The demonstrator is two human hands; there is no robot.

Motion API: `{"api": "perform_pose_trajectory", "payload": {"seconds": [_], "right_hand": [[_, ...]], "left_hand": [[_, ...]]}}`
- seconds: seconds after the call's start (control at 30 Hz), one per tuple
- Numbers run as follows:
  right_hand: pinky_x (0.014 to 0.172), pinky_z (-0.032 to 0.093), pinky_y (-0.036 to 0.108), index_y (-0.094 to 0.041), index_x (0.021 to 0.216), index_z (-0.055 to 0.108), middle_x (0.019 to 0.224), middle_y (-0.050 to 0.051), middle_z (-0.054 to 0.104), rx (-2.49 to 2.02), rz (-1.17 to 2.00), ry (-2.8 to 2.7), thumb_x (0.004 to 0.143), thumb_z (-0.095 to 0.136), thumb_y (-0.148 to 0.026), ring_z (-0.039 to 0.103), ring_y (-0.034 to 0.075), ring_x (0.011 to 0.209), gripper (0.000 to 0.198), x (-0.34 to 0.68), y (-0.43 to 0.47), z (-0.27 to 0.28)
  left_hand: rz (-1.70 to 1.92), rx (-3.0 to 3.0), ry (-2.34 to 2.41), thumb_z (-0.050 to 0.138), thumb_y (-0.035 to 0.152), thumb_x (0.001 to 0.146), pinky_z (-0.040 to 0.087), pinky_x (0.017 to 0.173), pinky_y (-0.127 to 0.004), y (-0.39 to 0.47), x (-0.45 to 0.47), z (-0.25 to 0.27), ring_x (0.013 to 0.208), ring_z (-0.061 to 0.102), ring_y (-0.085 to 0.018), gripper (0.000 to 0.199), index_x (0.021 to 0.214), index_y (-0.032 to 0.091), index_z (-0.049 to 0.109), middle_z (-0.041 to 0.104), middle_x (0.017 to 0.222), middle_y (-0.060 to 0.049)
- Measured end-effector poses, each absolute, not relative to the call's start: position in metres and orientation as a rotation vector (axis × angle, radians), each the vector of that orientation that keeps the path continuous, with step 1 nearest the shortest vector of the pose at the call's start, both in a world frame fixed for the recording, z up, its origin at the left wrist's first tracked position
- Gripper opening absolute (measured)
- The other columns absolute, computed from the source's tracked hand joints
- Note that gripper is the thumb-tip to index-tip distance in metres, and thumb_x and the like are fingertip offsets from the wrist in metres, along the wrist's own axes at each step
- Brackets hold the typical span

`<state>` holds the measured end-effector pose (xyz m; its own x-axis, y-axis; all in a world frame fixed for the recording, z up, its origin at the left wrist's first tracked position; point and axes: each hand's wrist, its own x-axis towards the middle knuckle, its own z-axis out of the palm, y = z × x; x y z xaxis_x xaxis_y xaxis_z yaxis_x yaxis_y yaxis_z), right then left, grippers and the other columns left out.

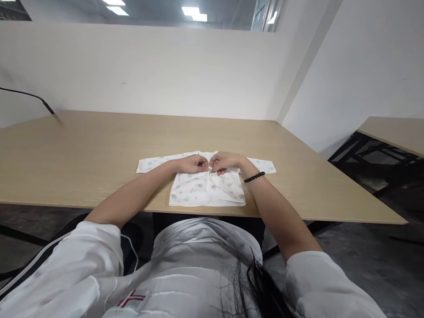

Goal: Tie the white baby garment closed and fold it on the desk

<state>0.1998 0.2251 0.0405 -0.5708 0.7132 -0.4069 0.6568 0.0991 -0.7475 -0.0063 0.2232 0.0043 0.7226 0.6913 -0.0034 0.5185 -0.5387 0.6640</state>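
— What lies before us on the wood-toned desk?
— A white printed infant shirt, spread near the edge closest to us; our left hand and right hand each pinch its front center, a black beaded bracelet just behind the latter.

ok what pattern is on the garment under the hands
The garment is white with small scattered prints, some greenish; the head view shows it best.

Free tabletop beyond 2 hands (wall behind)
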Motion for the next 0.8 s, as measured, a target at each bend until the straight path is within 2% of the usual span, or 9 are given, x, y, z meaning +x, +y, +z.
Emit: {"api": "perform_pose_trajectory", "payload": {"seconds": [0.2, 0.33, 0.67, 0.8], "right_hand": [[0.063, 0.059, 0.018, -0.012, 0.082, 0.069, 0.068, 0.005, 0.073, -1.379, 1.633, -2.179, 0.078, 0.076, -0.016, 0.073, 0.014, 0.068, 0.01, 0.205, 0.23, 0.038], [0.061, 0.058, 0.016, -0.012, 0.079, 0.068, 0.062, 0.003, 0.072, -1.412, 1.675, -2.073, 0.077, 0.073, -0.011, 0.071, 0.012, 0.062, 0.005, 0.203, 0.232, 0.031], [0.052, 0.053, 0.017, -0.015, 0.065, 0.064, 0.057, 0.002, 0.067, -1.477, 1.348, -2.06, 0.071, 0.07, -0.01, 0.064, 0.011, 0.054, 0.01, 0.191, 0.224, 0.022], [0.044, 0.043, 0.018, -0.016, 0.059, 0.057, 0.05, 0.0, 0.06, -1.472, 1.11, -2.102, 0.071, 0.067, -0.014, 0.055, 0.01, 0.048, 0.016, 0.182, 0.221, 0.017]], "left_hand": [[0.387, 2.382, 0.935, 0.061, 0.052, 0.08, 0.034, 0.057, -0.025, 0.23, -0.007, -0.003, 0.061, 0.044, -0.012, 0.035, 0.078, 0.016, 0.061, 0.056, 0.072, 0.0], [0.436, 2.389, 0.92, 0.061, 0.05, 0.08, 0.033, 0.055, -0.024, 0.229, -0.007, -0.003, 0.059, 0.042, -0.011, 0.035, 0.072, 0.016, 0.059, 0.054, 0.068, 0.001], [0.433, 2.249, 0.952, 0.059, 0.039, 0.077, 0.028, 0.051, -0.025, 0.229, -0.008, 0.002, 0.053, 0.036, -0.01, 0.025, 0.066, 0.017, 0.059, 0.045, 0.059, 0.002], [0.452, 2.124, 1.055, 0.054, 0.037, 0.079, 0.023, 0.047, -0.026, 0.233, -0.009, -0.002, 0.047, 0.029, -0.01, 0.026, 0.062, 0.018, 0.055, 0.04, 0.054, 0.003]]}}
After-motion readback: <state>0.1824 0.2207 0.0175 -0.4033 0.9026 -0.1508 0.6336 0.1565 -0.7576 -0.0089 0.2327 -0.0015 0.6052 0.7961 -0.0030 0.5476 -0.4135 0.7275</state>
